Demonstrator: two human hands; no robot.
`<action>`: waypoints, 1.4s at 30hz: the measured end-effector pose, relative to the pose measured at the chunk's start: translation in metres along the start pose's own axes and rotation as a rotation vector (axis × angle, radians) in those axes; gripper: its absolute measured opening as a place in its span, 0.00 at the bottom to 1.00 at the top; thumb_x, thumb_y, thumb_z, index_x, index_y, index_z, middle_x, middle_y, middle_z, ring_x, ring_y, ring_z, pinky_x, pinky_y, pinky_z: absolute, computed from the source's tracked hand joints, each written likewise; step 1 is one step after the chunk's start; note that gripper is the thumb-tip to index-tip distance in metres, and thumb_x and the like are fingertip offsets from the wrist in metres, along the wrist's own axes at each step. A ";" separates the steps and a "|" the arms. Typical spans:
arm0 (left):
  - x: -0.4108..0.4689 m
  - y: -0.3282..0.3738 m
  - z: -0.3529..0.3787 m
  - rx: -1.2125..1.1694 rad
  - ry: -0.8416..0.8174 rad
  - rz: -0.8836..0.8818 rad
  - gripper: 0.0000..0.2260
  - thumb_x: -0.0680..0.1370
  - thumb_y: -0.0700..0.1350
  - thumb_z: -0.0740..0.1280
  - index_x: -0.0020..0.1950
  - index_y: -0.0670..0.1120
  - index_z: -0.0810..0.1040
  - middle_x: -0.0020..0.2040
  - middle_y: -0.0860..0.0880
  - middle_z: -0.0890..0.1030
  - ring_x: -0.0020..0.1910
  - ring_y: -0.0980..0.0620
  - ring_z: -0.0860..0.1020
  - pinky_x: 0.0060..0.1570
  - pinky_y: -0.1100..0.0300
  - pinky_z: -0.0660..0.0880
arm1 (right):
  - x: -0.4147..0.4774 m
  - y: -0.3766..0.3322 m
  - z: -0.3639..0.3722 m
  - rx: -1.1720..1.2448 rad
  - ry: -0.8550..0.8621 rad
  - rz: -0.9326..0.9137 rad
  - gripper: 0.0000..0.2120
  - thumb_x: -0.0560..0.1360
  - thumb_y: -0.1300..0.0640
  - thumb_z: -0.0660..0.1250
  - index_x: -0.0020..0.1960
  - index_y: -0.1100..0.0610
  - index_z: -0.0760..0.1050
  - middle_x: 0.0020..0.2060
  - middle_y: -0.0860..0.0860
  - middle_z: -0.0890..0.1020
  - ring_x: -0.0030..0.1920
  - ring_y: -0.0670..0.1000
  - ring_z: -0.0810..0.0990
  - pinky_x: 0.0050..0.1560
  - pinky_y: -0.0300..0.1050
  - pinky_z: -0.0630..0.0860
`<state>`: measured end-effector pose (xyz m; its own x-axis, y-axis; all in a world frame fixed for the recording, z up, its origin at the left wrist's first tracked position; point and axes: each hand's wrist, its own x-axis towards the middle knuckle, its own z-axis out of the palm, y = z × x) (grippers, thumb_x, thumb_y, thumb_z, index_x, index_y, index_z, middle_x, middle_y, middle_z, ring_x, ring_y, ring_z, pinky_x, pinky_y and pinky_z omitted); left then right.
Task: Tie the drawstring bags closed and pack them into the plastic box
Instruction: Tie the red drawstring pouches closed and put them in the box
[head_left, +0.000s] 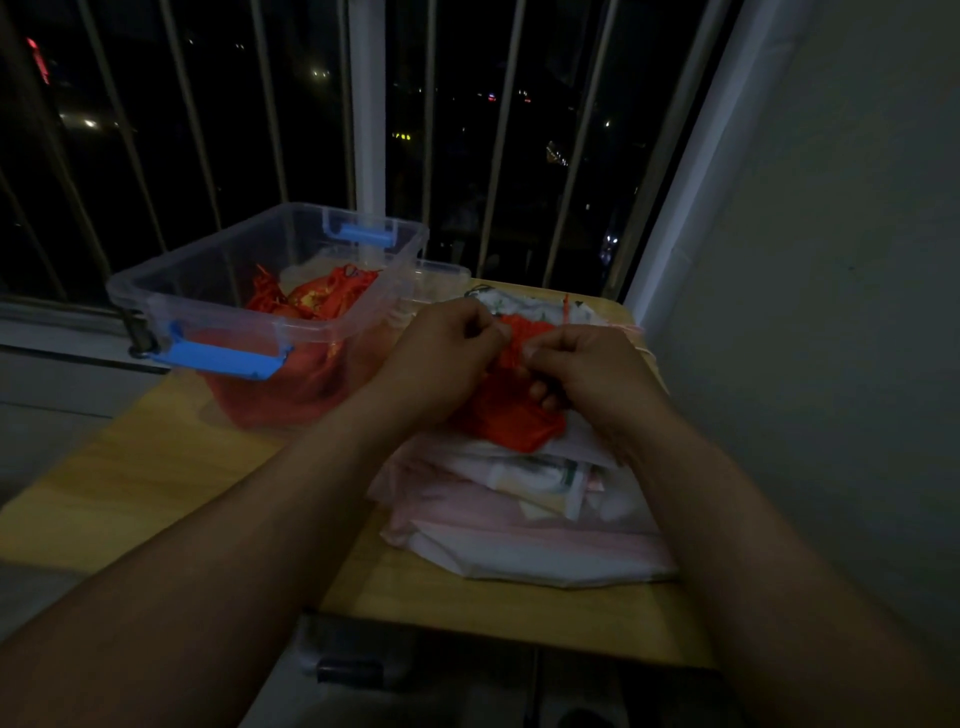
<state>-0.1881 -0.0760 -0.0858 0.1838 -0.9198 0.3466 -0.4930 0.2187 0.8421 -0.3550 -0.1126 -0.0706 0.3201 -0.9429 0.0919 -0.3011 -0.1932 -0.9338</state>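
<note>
Both your hands clamp the red drawstring bag (511, 415). Your left hand (447, 353) pinches its gathered top from the left and your right hand (582, 369) from the right, fingers curled, knuckles nearly touching. The bag is over the pile of pale bags (519, 525) by the table's (156, 467) right edge. The clear plastic box (234, 323) sits at the far-left corner, with red bags (322, 296) inside.
</note>
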 end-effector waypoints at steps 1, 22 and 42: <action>0.001 0.003 -0.002 0.040 -0.025 0.039 0.12 0.82 0.48 0.67 0.42 0.45 0.79 0.36 0.46 0.82 0.31 0.59 0.75 0.36 0.59 0.72 | -0.001 -0.002 0.000 -0.040 0.000 -0.013 0.06 0.80 0.62 0.68 0.47 0.61 0.83 0.33 0.55 0.84 0.29 0.46 0.79 0.32 0.38 0.77; -0.006 0.002 0.000 0.177 0.120 0.184 0.11 0.84 0.50 0.64 0.65 0.51 0.76 0.61 0.53 0.80 0.60 0.56 0.77 0.62 0.54 0.76 | 0.006 0.000 -0.003 0.325 -0.092 0.189 0.07 0.80 0.63 0.68 0.44 0.60 0.80 0.32 0.50 0.83 0.30 0.44 0.76 0.34 0.39 0.72; -0.007 -0.003 0.009 0.302 -0.109 0.206 0.07 0.84 0.44 0.63 0.50 0.43 0.76 0.41 0.50 0.77 0.39 0.55 0.74 0.38 0.59 0.69 | 0.003 0.006 -0.006 0.100 -0.007 0.043 0.04 0.78 0.62 0.72 0.44 0.59 0.82 0.27 0.46 0.80 0.29 0.42 0.77 0.30 0.35 0.73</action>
<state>-0.1952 -0.0729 -0.0946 -0.0288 -0.8991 0.4368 -0.7417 0.3121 0.5937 -0.3610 -0.1183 -0.0742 0.3149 -0.9479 0.0489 -0.2240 -0.1242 -0.9666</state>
